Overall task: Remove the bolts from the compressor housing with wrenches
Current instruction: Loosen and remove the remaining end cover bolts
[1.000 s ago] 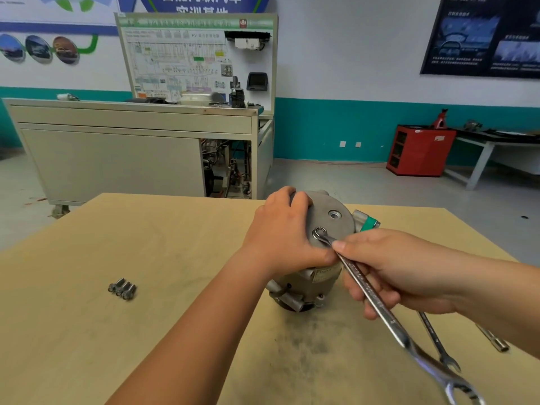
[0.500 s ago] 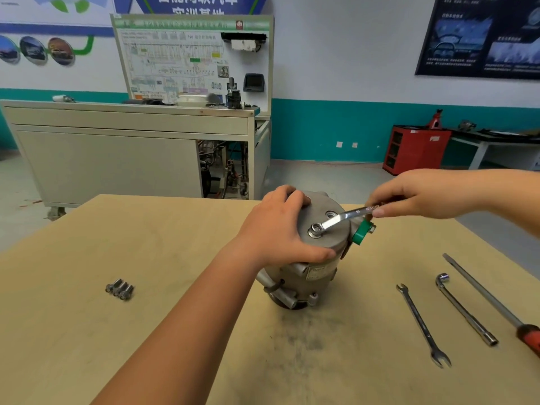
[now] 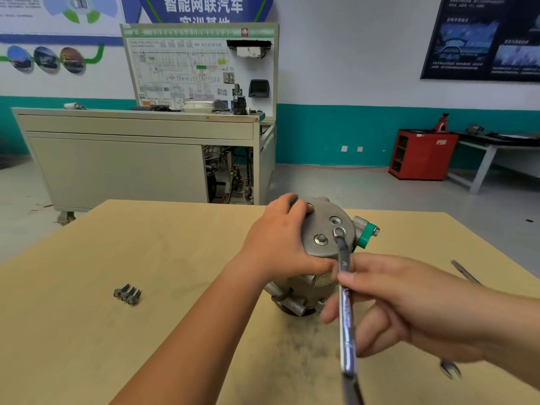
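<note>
A grey metal compressor housing (image 3: 327, 229) stands upright on the wooden table (image 3: 146, 258). My left hand (image 3: 280, 244) presses on its top and left side. My right hand (image 3: 409, 305) grips a combination wrench (image 3: 346, 311) by the shaft. The wrench's ring end (image 3: 339, 231) rests on the top plate, just right of a bolt (image 3: 320, 238) that still sits in the plate. The wrench handle points toward me. Three loose bolts (image 3: 127, 293) lie together on the table to the left.
Partly hidden behind my right arm, a second open-end wrench (image 3: 451, 369) and a long tool shaft (image 3: 464, 271) lie on the table at the right. A green-capped port (image 3: 366, 235) sticks out of the housing's right side. Dark smudges mark the table before the housing.
My right hand has swung the wrench from pointing right to pointing toward me. The ring end has come off the bolt, which is now exposed. My left hand stays on the housing.
</note>
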A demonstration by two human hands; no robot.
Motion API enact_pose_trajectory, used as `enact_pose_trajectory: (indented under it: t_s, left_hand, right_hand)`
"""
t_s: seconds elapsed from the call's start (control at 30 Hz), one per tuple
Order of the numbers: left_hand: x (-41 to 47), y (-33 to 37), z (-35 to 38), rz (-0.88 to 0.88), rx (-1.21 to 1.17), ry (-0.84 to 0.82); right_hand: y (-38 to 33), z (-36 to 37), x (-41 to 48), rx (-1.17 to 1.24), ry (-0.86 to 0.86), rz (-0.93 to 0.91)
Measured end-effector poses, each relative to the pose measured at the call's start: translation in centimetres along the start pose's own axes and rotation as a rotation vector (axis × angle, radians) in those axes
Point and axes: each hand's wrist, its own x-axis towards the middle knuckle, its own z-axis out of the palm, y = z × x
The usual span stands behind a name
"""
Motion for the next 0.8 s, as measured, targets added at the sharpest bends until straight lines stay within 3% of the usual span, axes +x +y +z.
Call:
enact_pose_trajectory:
  t_s: [0.13, 0.53, 0.63, 0.8]
  left_hand:
    - [-0.1, -0.3, 0.2, -0.006, -0.005, 0.015]
    - [0.2, -0.4, 0.3, 0.003, 0.006, 0.003]
    - [0.2, -0.5, 0.2, 0.017, -0.001, -0.006]
    - [-0.1, -1.0, -0.2, 0.026, -0.025, -0.002]
  right_hand:
    - [0.3, 1.5, 0.8, 0.154, 0.044, -0.055]
    - [0.1, 2.2, 2.7, 0.209, 0.053, -0.11]
    - [0.4, 1.2, 2.6, -0.016, 0.069, -0.054]
    - [-4.1, -4.7, 1.4, -0.903, 0.091, 0.1]
